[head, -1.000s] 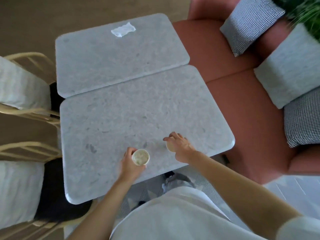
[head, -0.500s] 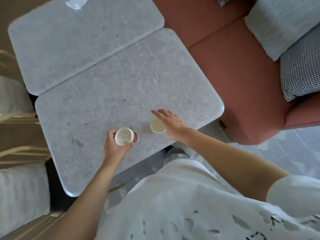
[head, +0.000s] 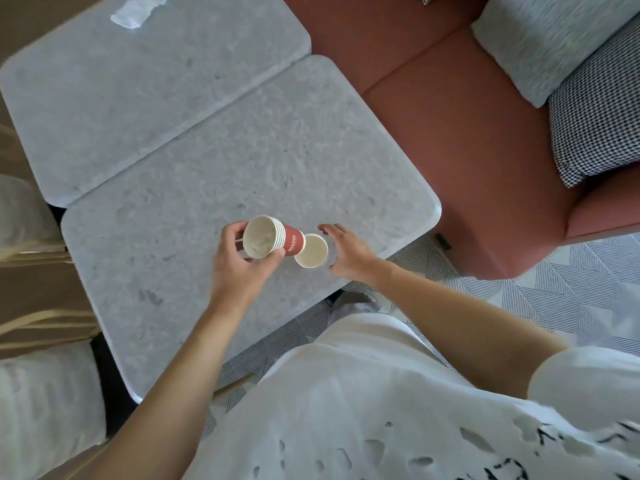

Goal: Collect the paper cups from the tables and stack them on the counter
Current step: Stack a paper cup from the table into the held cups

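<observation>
My left hand (head: 239, 261) grips a stack of several nested red paper cups (head: 273, 241), tilted on its side with the white mouth facing me and the base pointing right. A single paper cup (head: 311, 251) stands upright on the near grey marble table (head: 214, 188), its open mouth right beside the base of the stack. My right hand (head: 349, 252) is just right of that cup with fingers spread, beside it and not closed around it.
A second marble table (head: 138, 74) adjoins at the back, with a crumpled clear wrapper (head: 136, 10) on it. A red sofa (head: 467, 133) with cushions (head: 595, 109) is to the right. Wooden chairs (head: 31, 258) stand along the left edge.
My left hand has tipped the stack over sideways and brought it toward the single cup. My right hand has opened and slid to the cup's right side.
</observation>
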